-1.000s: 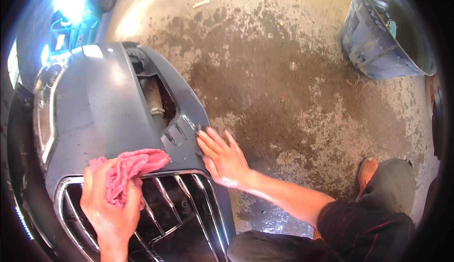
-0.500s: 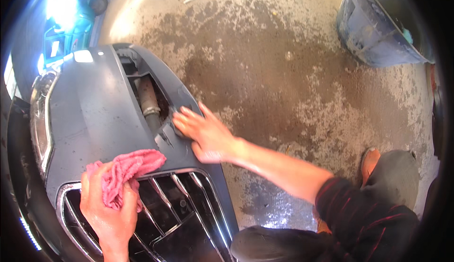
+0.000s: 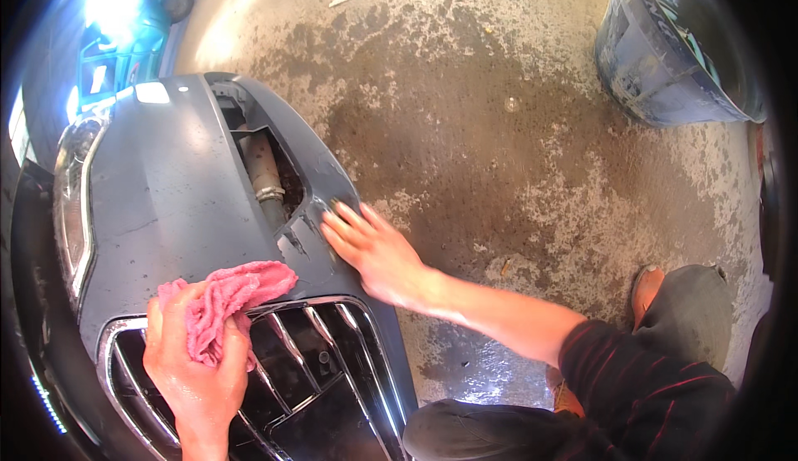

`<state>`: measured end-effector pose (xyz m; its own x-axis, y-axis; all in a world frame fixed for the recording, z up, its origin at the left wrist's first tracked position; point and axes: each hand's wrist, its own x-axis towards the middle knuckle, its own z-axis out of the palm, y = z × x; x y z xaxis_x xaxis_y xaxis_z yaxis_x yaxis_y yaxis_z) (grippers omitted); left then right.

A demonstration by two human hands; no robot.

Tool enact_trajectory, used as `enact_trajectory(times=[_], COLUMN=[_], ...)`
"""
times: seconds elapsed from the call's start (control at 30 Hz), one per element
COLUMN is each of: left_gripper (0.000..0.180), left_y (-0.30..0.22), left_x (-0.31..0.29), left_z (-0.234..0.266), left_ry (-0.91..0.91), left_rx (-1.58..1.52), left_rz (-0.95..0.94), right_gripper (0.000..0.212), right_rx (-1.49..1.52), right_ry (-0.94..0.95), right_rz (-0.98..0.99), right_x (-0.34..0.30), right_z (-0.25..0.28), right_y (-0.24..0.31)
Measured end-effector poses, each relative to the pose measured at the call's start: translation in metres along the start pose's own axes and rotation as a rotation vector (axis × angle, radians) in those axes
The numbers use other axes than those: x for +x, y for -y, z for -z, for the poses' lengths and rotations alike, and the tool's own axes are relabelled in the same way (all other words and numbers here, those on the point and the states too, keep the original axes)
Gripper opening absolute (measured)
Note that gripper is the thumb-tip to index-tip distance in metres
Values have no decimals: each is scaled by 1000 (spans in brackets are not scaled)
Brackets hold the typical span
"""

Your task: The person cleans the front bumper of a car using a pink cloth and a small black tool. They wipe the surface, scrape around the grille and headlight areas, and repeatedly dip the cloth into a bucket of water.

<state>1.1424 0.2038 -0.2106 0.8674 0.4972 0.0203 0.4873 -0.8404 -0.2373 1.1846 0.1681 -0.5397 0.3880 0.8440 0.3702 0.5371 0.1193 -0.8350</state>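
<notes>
A grey car bumper (image 3: 179, 187) fills the left side, with a headlight (image 3: 79, 187) at its far left. My left hand (image 3: 193, 378) is closed round a crumpled pink cloth (image 3: 224, 303), over the upper edge of the chrome-barred grille (image 3: 316, 369). My right hand (image 3: 370, 249) lies flat on the bumper's lower right edge, fingers stretched, with nothing seen in it. Just beyond its fingertips is a dark scuffed or torn patch (image 3: 295, 241). Above that, an opening in the bumper shows a pipe-like part (image 3: 263, 170). What lies under my right palm is hidden.
A large grey bucket (image 3: 657, 62) stands at the upper right on a wet, stained concrete floor (image 3: 465, 128). A teal container (image 3: 137, 49) with a bright glare is at the upper left. My bent leg and orange-brown shoe (image 3: 647, 293) are at the lower right.
My right hand has slid slightly down and to the right along the bumper's edge, its fingers still stretched. The left hand with the pink cloth has barely moved.
</notes>
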Motion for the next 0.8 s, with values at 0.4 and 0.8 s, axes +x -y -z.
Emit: enact_trajectory(times=[0.4, 0.8], left_gripper=[29, 38], left_y=[0, 21], left_x=[-12, -13], left_z=[5, 6], left_ry=[80, 177], left_rx=[125, 20], left_rz=[108, 192], right_gripper=[67, 68], right_rx=[264, 857], right_ry=[-104, -380], right_rz=[-288, -515], right_x=[-55, 7], right_z=[-22, -28], right_y=[39, 7])
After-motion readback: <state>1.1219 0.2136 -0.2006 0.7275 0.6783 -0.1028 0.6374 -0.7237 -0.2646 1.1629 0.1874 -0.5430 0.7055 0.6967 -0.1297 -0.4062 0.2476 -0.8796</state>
